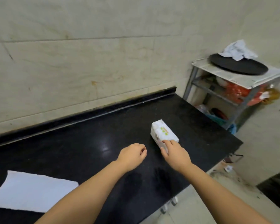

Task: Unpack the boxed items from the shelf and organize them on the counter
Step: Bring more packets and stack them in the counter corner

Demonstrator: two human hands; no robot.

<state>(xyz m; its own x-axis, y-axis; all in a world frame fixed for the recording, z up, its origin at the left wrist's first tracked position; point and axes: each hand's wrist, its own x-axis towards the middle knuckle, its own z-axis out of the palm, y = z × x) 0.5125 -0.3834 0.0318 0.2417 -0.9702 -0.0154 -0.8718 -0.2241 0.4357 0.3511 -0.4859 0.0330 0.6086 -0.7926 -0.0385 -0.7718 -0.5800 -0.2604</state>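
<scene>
A small white box (162, 131) with green and orange print lies on the black counter (87, 143), toward its right end. My right hand (174, 152) holds the box's near end, fingers on top and thumb against the near side. My left hand (131, 155) hovers just left of the box over the counter, fingers loosely curled and holding nothing. The metal shelf (233, 88) stands beyond the counter's right end, with red packets on its middle level.
A black round tray (238, 66) with crumpled white paper (238, 50) sits on the shelf top. A white cloth (29, 191) lies on the counter at lower left. The tiled wall runs behind the counter. The floor is to the right.
</scene>
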